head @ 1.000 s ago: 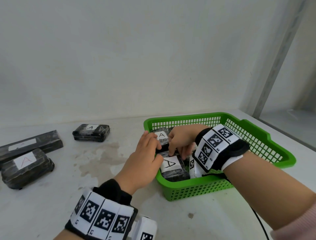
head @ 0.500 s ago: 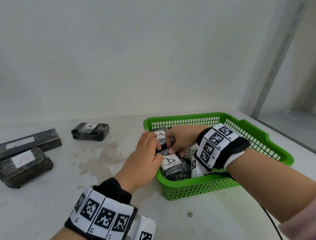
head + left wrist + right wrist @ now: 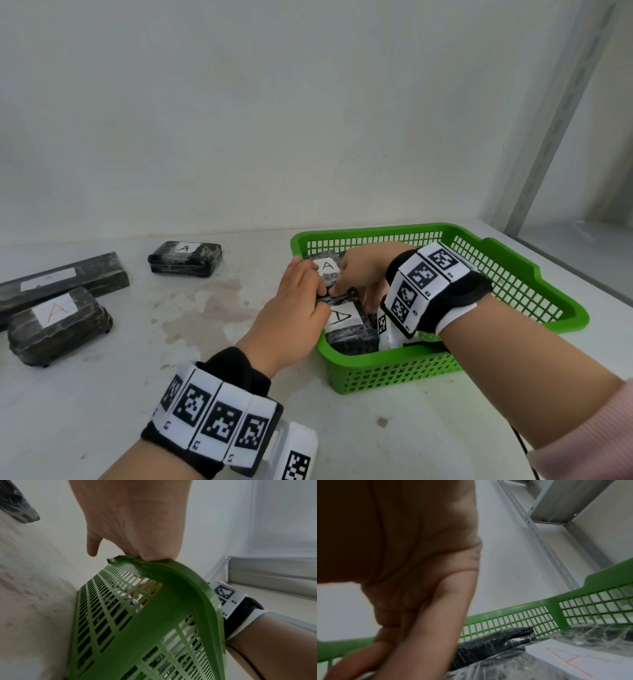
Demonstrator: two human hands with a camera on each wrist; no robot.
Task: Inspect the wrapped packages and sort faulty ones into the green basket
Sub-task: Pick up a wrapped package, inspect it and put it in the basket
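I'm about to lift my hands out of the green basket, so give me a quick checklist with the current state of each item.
1. Green basket flat on the table: ok.
2. Left hand over the basket's left rim, fingers on the packages: ok; whether it holds one, cannot tell.
3. Right hand inside the basket, fingers down among the packages: ok; its grip, cannot tell.
4. Near package in basket resting label up: ok.
5. Far package in basket label up: ok.
6. Three packages on the table, left of the basket, not yet sorted: not ok.
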